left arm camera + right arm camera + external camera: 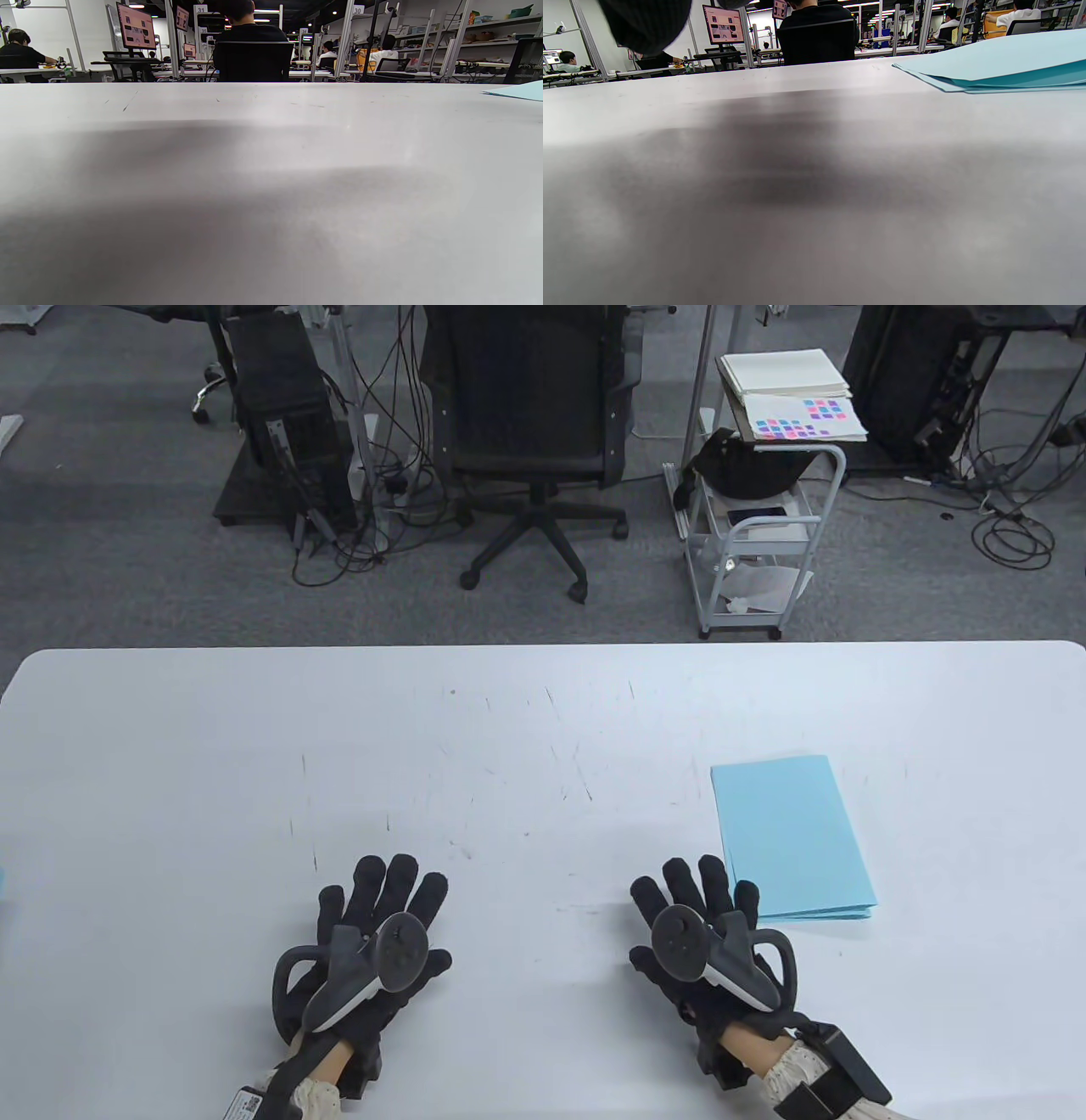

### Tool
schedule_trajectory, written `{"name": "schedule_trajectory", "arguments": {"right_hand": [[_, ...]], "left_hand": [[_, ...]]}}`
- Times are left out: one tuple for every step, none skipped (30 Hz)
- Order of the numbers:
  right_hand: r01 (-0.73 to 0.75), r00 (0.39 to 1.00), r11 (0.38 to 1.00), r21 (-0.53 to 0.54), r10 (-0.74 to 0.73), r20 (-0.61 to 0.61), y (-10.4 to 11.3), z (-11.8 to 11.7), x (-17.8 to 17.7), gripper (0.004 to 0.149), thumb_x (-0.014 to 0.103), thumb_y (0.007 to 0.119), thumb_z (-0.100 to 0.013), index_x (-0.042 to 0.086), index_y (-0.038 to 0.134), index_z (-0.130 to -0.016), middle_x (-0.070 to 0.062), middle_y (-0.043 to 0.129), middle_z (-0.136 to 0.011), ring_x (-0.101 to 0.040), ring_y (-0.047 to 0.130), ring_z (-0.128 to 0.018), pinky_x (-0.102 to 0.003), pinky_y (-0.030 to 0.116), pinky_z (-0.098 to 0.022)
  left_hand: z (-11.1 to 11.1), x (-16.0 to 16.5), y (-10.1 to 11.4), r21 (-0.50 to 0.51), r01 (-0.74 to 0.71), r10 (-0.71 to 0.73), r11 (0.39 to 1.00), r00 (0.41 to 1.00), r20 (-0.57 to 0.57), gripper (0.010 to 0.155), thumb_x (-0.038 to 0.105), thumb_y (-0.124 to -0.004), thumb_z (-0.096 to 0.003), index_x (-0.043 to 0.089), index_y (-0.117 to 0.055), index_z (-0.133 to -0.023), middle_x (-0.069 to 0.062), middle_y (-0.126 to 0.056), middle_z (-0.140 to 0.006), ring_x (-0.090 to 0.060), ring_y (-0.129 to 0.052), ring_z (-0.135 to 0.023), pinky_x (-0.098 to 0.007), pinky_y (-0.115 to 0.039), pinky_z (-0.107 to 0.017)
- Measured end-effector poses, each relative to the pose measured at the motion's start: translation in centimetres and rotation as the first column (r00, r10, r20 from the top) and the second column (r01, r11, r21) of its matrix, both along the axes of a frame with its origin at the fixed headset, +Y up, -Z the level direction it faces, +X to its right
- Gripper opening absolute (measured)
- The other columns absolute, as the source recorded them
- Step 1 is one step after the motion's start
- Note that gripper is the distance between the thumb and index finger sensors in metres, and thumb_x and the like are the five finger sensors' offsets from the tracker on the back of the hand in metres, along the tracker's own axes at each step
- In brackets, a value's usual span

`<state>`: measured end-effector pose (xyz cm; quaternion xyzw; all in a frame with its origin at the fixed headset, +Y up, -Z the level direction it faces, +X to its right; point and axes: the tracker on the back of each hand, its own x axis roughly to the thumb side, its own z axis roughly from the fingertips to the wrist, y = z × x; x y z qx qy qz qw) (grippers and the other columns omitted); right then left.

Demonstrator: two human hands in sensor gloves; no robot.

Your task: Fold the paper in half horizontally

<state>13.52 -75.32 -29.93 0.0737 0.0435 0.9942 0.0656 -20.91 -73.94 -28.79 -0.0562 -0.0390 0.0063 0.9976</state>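
So both gloved hands are just lying flat near the front edge of the white table [212, 746], palms down, fingers stretched out and relaxed, not grasping anything. The left hand [373, 937] is sitting well to the left of the light blue paper [789, 836], with the tracker strapped across its back. The right hand [708, 937] is lying just beside the paper's near left corner; its outermost fingertip is right at the paper's edge, and I honestly can't tell if it's touching or not.

The paper itself is lying flat on the table, off to the right of the middle, and it's looking already folded: in the right wrist view you're seeing layered edges stacked at the near side [1005, 72]. The left wrist view is only catching a sliver of it at the far right [519, 91].

Beyond the table's far edge, a black office chair [530, 415] is standing on the grey carpet, and to its right a small white trolley [759, 534] is carrying notebooks and a sheet of coloured stickers.
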Motion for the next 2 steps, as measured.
{"name": "schedule_trajectory", "arguments": {"right_hand": [[0.000, 1.000, 1.000, 0.000, 0.000, -0.002, -0.03, 0.01, -0.01, 0.076, 0.052, 0.071, -0.045, 0.036, 0.033, -0.109, -0.003, 0.017, -0.120, -0.042, 0.000, -0.104, -0.070, 0.009, -0.070], [0.000, 1.000, 1.000, 0.000, 0.000, -0.002, -0.03, 0.03, -0.01, 0.076, 0.052, 0.071, -0.045, 0.036, 0.033, -0.109, -0.003, 0.017, -0.120, -0.042, 0.000, -0.104, -0.070, 0.009, -0.070]], "left_hand": [[-0.02, -0.02, -0.02, 0.000, 0.000, 0.000, 1.000, 1.000, 0.001, 0.081, 0.068, -0.062, -0.0338, 0.060, -0.017, -0.101, 0.022, -0.008, -0.118, -0.017, -0.008, -0.115, -0.057, -0.025, -0.088], [-0.03, -0.02, -0.03, 0.000, -0.001, 0.001, 1.000, 1.000, 0.001, 0.081, 0.068, -0.062, -0.0338, 0.060, -0.017, -0.101, 0.022, -0.008, -0.118, -0.017, -0.008, -0.115, -0.057, -0.025, -0.088]]}}
